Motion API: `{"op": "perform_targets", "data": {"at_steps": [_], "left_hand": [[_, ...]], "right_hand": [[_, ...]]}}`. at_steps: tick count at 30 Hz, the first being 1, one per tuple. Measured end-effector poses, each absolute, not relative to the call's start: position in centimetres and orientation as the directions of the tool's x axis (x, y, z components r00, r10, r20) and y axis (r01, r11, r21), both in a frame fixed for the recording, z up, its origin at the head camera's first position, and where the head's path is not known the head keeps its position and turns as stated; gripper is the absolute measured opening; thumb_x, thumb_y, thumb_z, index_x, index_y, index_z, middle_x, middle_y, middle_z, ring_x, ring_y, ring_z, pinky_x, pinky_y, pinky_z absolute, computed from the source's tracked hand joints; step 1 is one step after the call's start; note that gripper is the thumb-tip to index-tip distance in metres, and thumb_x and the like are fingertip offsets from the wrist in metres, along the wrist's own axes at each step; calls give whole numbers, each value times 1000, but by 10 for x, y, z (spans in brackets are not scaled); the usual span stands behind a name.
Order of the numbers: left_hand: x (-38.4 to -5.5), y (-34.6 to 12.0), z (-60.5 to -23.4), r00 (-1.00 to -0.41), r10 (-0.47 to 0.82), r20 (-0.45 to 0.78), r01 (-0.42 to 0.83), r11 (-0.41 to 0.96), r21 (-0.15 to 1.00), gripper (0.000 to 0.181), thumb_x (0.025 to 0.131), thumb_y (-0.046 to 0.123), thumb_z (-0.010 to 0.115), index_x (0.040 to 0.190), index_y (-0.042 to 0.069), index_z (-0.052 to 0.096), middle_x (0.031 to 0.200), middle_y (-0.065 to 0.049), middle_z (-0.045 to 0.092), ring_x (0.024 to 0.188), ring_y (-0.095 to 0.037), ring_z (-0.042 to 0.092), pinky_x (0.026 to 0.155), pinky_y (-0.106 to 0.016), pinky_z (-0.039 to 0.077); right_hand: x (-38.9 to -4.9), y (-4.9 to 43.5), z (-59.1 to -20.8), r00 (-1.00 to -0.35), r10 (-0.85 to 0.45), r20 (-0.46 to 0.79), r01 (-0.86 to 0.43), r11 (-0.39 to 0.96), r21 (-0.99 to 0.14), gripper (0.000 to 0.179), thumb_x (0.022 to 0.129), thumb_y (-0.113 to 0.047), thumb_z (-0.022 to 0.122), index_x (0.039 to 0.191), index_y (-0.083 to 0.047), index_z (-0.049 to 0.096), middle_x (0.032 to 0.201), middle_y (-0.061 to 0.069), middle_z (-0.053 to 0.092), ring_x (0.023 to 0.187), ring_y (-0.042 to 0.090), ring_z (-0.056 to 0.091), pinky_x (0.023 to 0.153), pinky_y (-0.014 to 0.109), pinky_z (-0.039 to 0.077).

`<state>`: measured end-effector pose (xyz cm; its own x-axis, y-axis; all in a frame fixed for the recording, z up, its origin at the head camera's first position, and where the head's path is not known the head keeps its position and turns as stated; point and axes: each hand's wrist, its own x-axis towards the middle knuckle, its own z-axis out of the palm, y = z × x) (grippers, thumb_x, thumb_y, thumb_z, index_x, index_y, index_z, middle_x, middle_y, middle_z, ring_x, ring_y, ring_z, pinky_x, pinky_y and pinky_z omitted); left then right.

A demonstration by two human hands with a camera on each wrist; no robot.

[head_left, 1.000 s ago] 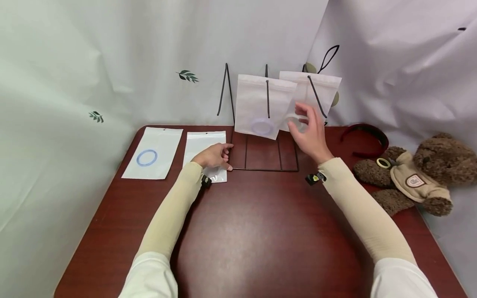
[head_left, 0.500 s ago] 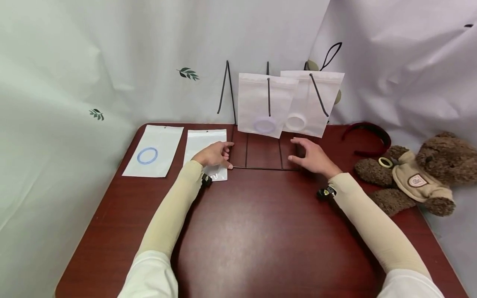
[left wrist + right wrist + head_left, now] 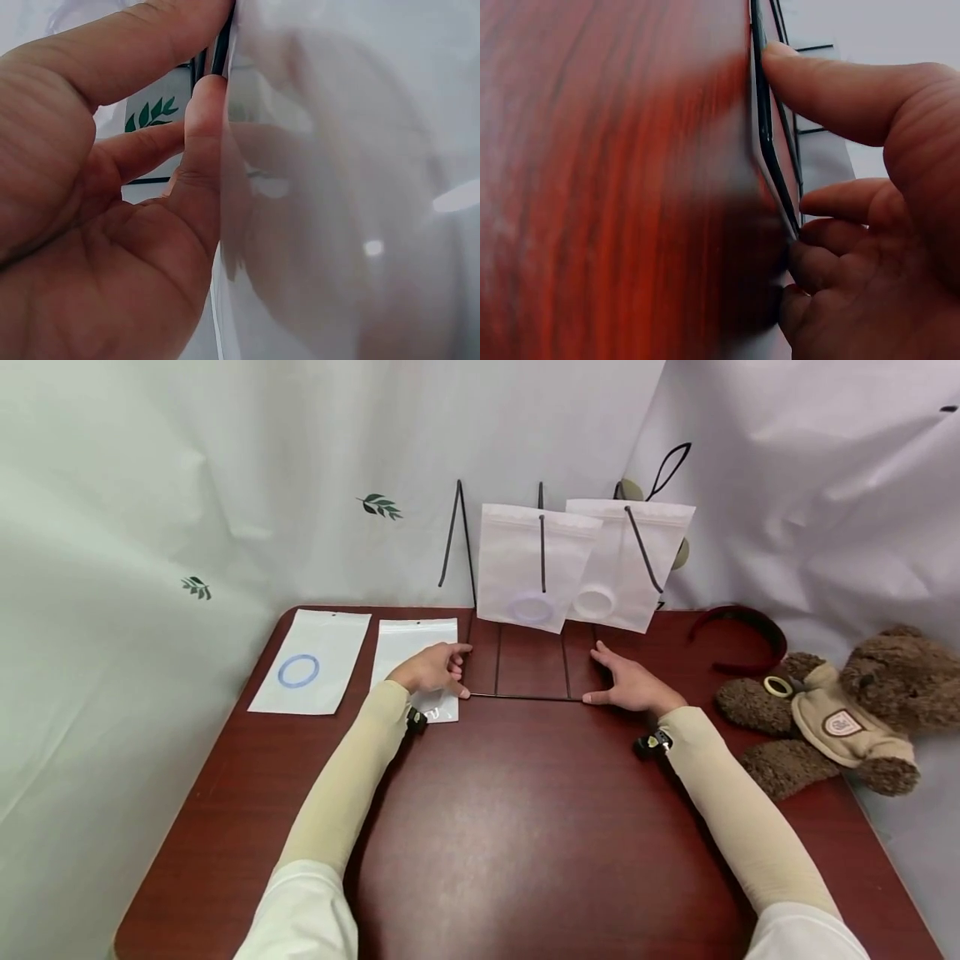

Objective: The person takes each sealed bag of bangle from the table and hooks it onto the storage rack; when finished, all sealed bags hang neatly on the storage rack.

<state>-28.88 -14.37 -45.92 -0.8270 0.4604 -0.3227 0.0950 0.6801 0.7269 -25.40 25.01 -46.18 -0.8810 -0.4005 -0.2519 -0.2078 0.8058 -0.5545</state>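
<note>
One wire rack point(image 3: 525, 697), four white pouches, a hand at each front corner of the rack.
It stands at the back of the desk point(image 3: 540, 827) with three hooks; a middle pouch point(image 3: 513, 556) and a right pouch point(image 3: 663, 547) hang from two, one ring showing through each. An inner flat pouch point(image 3: 405, 643) and an outer flat pouch point(image 3: 333, 647) lie to the left. The left hand point(image 3: 429, 667) grips the left front corner between thumb and fingers; the right hand point(image 3: 636, 686), thumb and fingers spread, touches the right one. Farther right: one headband point(image 3: 759, 622) and one bear point(image 3: 900, 685), a yellow ring point(image 3: 767, 683) against it. A second ago the right hand was raised by the right pouch; now it is down at the rack. The left hand has kept its place.
</note>
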Motion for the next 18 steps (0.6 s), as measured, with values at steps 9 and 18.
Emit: {"op": "perform_targets", "data": {"at_steps": [9, 18], "left_hand": [[-288, -142, -455, -837, 438, -328, 89, 700, 708, 99, 74, 12, 89, 156, 13, 35, 107, -4, 51, 93, -15, 52, 94, -32, 40], [-282, -153, -449, -885, 397, -244, 79, 643, 762, 88, 79, 15, 85, 154, 13, 39, 120, -7, 59, 107, -18, 63, 98, -34, 48]], "right_hand": [[-258, 251, -461, -883, -387, -266, -205, 828, -522, 106, 85, -44, 79, 160, -1, 17, 170, 18, 7, 157, 39, 5, 125, 58, 14], [-260, 252, -465, -885, -393, -248, -226, 831, -508, 106, 83, -46, 80, 159, -2, 21, 169, 18, 11, 157, 38, 10, 124, 56, 18]]}}
